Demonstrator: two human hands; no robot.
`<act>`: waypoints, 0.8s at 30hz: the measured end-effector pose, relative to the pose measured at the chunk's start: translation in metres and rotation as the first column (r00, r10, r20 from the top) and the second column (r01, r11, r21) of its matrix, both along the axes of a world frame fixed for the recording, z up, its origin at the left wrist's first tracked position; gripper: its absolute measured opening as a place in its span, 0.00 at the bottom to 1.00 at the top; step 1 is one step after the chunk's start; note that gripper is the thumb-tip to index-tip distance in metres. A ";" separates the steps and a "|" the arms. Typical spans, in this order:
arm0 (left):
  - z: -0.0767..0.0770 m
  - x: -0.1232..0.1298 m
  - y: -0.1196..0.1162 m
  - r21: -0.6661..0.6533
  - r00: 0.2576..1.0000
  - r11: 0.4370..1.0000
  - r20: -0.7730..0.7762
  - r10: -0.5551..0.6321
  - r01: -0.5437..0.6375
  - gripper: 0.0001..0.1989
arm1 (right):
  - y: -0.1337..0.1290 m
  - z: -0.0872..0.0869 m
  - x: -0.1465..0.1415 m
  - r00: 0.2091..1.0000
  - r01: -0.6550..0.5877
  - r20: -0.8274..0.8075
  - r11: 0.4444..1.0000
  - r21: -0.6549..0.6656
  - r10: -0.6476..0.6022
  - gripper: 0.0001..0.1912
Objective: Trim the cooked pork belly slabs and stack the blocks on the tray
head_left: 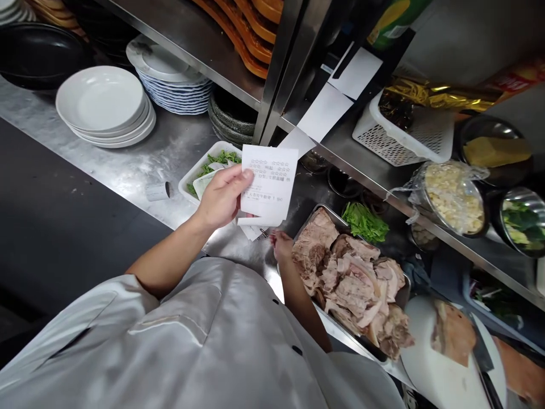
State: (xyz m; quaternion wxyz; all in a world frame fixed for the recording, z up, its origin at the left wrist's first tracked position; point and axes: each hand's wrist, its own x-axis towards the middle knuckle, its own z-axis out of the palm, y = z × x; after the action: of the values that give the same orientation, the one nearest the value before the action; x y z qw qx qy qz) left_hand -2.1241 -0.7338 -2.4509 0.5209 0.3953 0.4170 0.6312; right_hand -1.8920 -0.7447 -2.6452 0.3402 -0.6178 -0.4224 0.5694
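Note:
A printed paper slip (272, 184) is pinched between the thumb and fingers of my left hand (223, 196), raised above the steel counter. Under its lower edge hang more white papers (251, 230). Just below and to the right, my right hand (281, 245) has its fingers closed near a small dark metal piece (264, 233) by those papers; whether it grips this piece is too small to tell. Behind my left hand sits a white tray (184, 184) with green herbs (223, 157). Right of my right hand stands a metal tray of cooked meat (349, 278).
White plates (102, 102), patterned plates (174, 85) and dark bowls (232, 116) stand at the back left. A steel shelf edge (366, 170) crosses the right side. A knife (489, 386) rests on a round white board (434, 363) at the lower right.

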 end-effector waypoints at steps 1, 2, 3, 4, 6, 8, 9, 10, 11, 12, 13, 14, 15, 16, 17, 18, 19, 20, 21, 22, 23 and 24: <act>0.001 0.000 -0.003 -0.001 1.000 1.000 0.002 -0.021 0.021 0.24 | 0.003 0.005 0.005 0.999 0.037 -0.031 0.999 -0.022 -0.037 0.22; 0.002 0.000 -0.005 0.002 0.999 0.999 0.000 -0.033 0.033 0.24 | 0.005 0.011 0.010 0.995 0.075 -0.062 0.996 -0.048 -0.078 0.20; 0.002 0.000 -0.007 0.006 0.999 0.999 -0.004 -0.039 0.039 0.24 | 0.008 0.018 0.015 0.989 0.106 -0.093 0.992 -0.071 -0.113 0.18; 0.002 0.000 -0.008 0.011 0.999 0.999 -0.010 -0.046 0.046 0.24 | 0.009 0.027 0.019 0.982 0.133 -0.125 0.988 -0.083 -0.143 0.16; 0.002 0.000 -0.008 0.019 0.997 0.997 -0.020 -0.069 0.069 0.24 | 0.011 0.050 0.025 0.962 0.190 -0.182 0.978 -0.084 -0.202 0.13; 0.001 0.001 -0.008 0.026 0.995 0.995 -0.019 -0.097 0.098 0.23 | 0.011 0.078 0.028 0.941 0.211 -0.258 0.976 -0.062 -0.220 0.13; 0.000 0.001 -0.008 0.026 0.994 0.993 -0.015 -0.113 0.113 0.23 | 0.011 0.092 0.029 0.933 0.188 -0.304 0.981 -0.041 -0.192 0.13; 0.000 0.002 -0.009 0.023 0.992 0.992 -0.007 -0.127 0.128 0.23 | 0.010 0.106 0.028 0.928 0.146 -0.344 0.989 -0.009 -0.140 0.13; -0.001 0.003 -0.009 0.018 0.990 0.990 0.003 -0.141 0.141 0.22 | 0.009 0.119 0.027 0.923 0.096 -0.376 0.995 0.032 -0.077 0.13; -0.001 0.003 -0.010 0.013 0.988 0.988 0.014 -0.154 0.154 0.22 | 0.008 0.131 0.024 0.919 0.051 -0.393 0.996 0.078 -0.017 0.14; -0.001 0.004 -0.010 0.007 0.986 0.986 0.026 -0.166 0.166 0.22 | 0.007 0.141 0.022 0.920 0.017 -0.391 0.993 0.121 0.032 0.14; -0.001 0.005 -0.011 0.002 0.984 0.984 0.035 -0.177 0.177 0.21 | 0.006 0.150 0.019 0.923 -0.004 -0.379 0.988 0.156 0.064 0.14; -0.001 0.005 -0.012 -0.003 0.982 0.983 0.042 -0.185 0.185 0.21 | 0.004 0.157 0.015 0.928 -0.015 -0.364 0.983 0.183 0.081 0.13; -0.001 0.005 -0.013 -0.005 0.981 0.982 0.047 -0.191 0.191 0.21 | 0.003 0.164 0.013 0.932 -0.024 -0.350 0.979 0.201 0.095 0.13; -0.001 0.006 -0.014 -0.008 0.979 0.981 0.052 -0.195 0.195 0.21 | 0.001 0.169 0.010 0.934 -0.031 -0.342 0.976 0.218 0.105 0.13; -0.001 0.006 -0.014 -0.009 0.979 0.980 0.057 -0.198 0.199 0.20 | 0.000 0.175 0.008 0.934 -0.034 -0.338 0.971 0.235 0.115 0.13; -0.001 0.006 -0.015 -0.009 0.978 0.980 0.061 -0.200 0.201 0.20 | -0.001 0.180 0.006 0.933 -0.027 -0.340 0.966 0.258 0.117 0.12; -0.002 0.007 -0.015 -0.009 0.978 0.979 0.063 -0.201 0.201 0.20 | -0.001 0.185 0.004 0.931 -0.004 -0.348 0.957 0.289 0.109 0.13; -0.002 0.007 -0.016 -0.007 0.978 0.980 0.062 -0.199 0.200 0.20 | -0.001 0.190 0.003 0.930 0.031 -0.357 0.946 0.323 0.091 0.13; -0.002 0.008 -0.016 -0.006 0.979 0.980 0.057 -0.196 0.197 0.20 | 0.000 0.195 0.001 0.927 0.077 -0.368 0.930 0.360 0.066 0.14; -0.002 0.008 -0.017 -0.005 0.980 0.981 0.046 -0.192 0.192 0.20 | 0.001 0.200 0.000 0.924 0.125 -0.379 0.911 0.394 0.038 0.15; -0.002 0.009 -0.018 -0.001 0.982 0.983 0.029 -0.186 0.186 0.20 | 0.002 0.204 -0.003 0.922 0.169 -0.387 0.891 0.421 0.009 0.16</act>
State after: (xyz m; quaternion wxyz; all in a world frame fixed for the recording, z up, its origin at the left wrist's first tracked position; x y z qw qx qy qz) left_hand -2.1150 -0.7516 -2.4527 0.5843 0.4224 0.3718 0.5848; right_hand -1.8945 -0.7426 -2.4415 0.5715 -0.4185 -0.4417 0.5507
